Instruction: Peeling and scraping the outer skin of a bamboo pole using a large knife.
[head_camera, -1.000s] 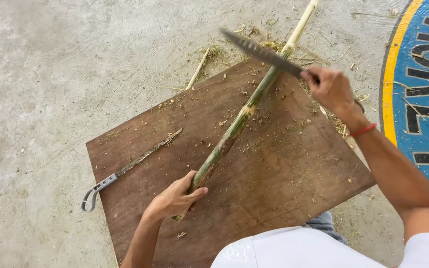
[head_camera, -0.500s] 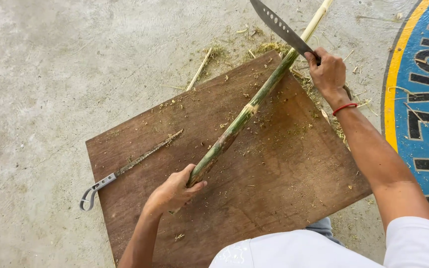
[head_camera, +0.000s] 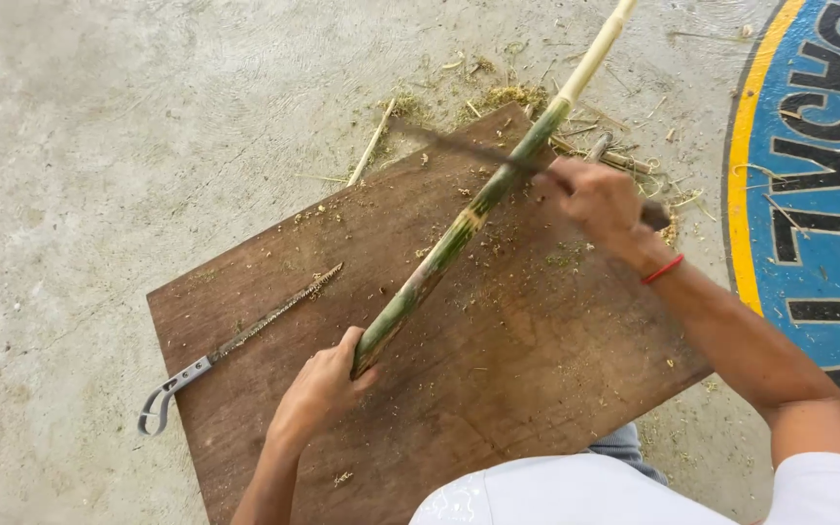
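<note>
A long green bamboo stalk (head_camera: 469,219) lies slanted across a brown wooden board (head_camera: 537,360), its pale upper end reaching past the board's far edge. My left hand (head_camera: 323,384) grips the stalk's lower end. My right hand (head_camera: 600,204), with a red band at the wrist, holds a large dark knife (head_camera: 459,146) by its handle. The blurred blade lies across the stalk near the board's far edge, touching it.
A slim saw-like tool with a metal loop handle (head_camera: 230,340) lies on the board's left side. Green shavings and thin sticks (head_camera: 507,92) litter the concrete beyond the board. A blue and yellow painted mark (head_camera: 809,146) covers the floor at the right.
The knife was raised above the stalk; now my right hand has swung it down and the blade meets the stalk. My left hand keeps its grip on the lower end.
</note>
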